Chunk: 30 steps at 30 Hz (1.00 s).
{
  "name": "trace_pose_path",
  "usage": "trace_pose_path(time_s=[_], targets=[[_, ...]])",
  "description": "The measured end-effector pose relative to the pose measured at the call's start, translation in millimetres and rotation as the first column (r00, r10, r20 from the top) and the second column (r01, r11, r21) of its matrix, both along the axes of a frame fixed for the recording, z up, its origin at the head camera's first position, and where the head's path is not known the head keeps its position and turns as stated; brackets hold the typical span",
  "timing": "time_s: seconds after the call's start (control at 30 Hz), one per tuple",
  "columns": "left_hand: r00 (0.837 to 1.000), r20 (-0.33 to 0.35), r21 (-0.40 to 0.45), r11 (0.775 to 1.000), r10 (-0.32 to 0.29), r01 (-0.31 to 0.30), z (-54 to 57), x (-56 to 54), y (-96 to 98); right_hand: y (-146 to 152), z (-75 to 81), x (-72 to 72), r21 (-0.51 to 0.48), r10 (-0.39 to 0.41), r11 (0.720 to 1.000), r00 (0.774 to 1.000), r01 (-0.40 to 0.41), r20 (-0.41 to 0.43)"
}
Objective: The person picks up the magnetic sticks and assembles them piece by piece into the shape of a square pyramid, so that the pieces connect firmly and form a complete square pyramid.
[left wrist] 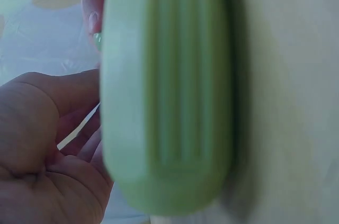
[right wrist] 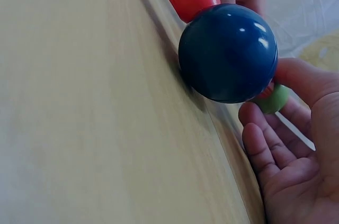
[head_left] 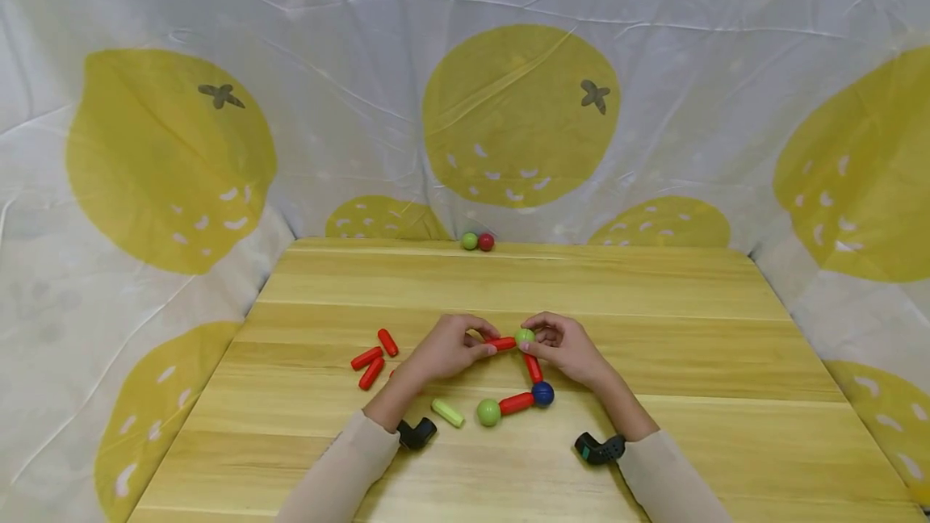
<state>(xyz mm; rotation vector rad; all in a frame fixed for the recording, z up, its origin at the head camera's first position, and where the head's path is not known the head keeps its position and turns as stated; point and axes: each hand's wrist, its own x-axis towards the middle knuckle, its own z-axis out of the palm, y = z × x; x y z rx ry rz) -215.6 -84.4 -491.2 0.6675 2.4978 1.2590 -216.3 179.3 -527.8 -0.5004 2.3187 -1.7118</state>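
Observation:
My left hand (head_left: 452, 347) pinches a red rod (head_left: 503, 343) between thumb and fingers. The rod's right end meets a green ball (head_left: 525, 336), which my right hand (head_left: 569, 349) grips with thumb and fingertips. From that ball a second red rod (head_left: 534, 368) runs down to a blue ball (head_left: 542, 394). A third red rod (head_left: 517, 403) joins the blue ball to another green ball (head_left: 489, 412) nearer me. Large in the right wrist view, the blue ball (right wrist: 228, 53) partly hides the held green ball (right wrist: 274, 100). In the left wrist view, a green rod (left wrist: 167, 91) blocks the left hand's fingertips.
Several loose red rods (head_left: 371, 373) lie left of my left hand, one mostly hidden by the wrist. A light green rod (head_left: 447, 413) lies beside the left forearm. At the table's far edge sit a green ball (head_left: 470, 241) and a red ball (head_left: 486, 242), before a lemon-print cloth (head_left: 363, 103).

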Motion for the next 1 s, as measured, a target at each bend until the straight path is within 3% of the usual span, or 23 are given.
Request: trace_pose_path(time_s=[0.2,0.37,0.73,1.0], targets=[[1.000,0.020,0.004,1.000,0.004,-0.004,0.8,0.0,1.7,0.5,0.0,-0.6,-0.001,0.005,1.000,1.000,-0.005,-0.011],[1.000,0.000,0.001,1.000,-0.013,0.013,2.1,1.0,2.4,0.1,-1.4,-0.2,0.014,0.054,0.998,0.997,-0.053,-0.048],[0.999,-0.026,-0.002,1.000,-0.019,0.019,-1.0,3.6,8.6,-3.8,-0.8,1.5,0.166,0.156,0.977,0.982,-0.136,-0.110],[0.999,-0.053,-0.012,1.000,-0.002,0.001,-1.1,3.2,9.6,-3.9,-1.3,3.5,0.195,0.058,0.980,0.987,-0.028,-0.151]])
